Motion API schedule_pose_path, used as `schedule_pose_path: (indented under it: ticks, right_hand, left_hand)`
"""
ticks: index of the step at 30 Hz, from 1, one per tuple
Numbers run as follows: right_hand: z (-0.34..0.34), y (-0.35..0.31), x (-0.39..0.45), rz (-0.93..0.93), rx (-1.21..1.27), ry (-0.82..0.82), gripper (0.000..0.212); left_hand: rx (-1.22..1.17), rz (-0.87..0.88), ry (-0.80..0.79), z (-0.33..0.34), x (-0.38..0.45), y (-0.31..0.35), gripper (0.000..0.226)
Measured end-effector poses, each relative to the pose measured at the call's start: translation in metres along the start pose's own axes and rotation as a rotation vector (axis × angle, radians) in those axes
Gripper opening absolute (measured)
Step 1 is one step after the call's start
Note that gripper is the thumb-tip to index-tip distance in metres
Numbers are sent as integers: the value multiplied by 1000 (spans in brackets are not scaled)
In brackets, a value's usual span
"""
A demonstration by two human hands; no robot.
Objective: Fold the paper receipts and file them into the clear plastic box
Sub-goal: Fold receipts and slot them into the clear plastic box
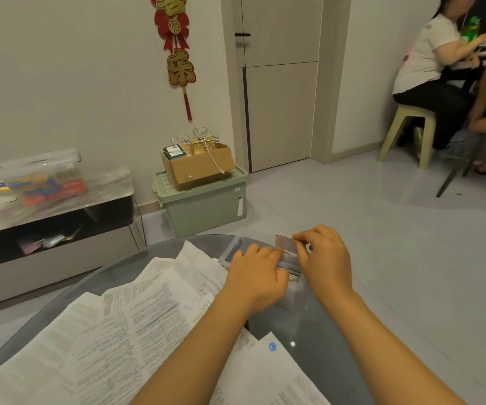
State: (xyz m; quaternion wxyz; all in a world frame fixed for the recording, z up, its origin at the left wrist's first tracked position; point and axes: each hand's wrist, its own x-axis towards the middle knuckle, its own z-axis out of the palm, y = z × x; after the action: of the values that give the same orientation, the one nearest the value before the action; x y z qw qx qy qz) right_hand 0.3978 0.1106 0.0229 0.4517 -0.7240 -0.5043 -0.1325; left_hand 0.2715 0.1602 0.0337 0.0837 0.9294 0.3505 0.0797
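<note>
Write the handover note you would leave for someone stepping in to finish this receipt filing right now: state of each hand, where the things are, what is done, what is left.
Left hand: fingers curled over the folded receipts standing in the clear plastic box, steadying them.
Right hand: pinches one folded receipt at its top edge, partly down into the box.
The box sits at the far edge of the round glass table.
Done: several folded receipts already stand filed.
Left: seat the pinched one, then fold and file the unfolded receipts spread across the near and left side of the table.

Pale walls (75, 68), grey tiled floor (352, 229), beige door (279, 83).
</note>
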Motion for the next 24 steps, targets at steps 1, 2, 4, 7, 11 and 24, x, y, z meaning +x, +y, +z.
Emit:
schedule_pose_path:
  ticks: [1, 2, 4, 7, 11, 24]
  right_hand:
    - [0, 0, 0, -11, 4, 15, 8]
    - [0, 0, 1, -17, 5, 26, 8]
    - [0, -2, 0, -24, -2, 19, 8]
    - [2, -3, -3, 8, -52, -84, 7]
    - [-2, -6, 0, 148, -162, -191, 15]
    - [-5, -10, 3, 368, -115, -341, 19]
  left_hand:
    - [4, -4, -10, 0, 1, 0, 70]
    - [6, -9, -17, -1, 2, 1, 70]
    - [5, -16, -13, 0, 4, 1, 69]
    - [-5, -8, 1, 3, 4, -1, 67]
    - [-54, -2, 70, 6, 2, -1, 66]
    - [-115, 53, 43, 4, -3, 0, 67]
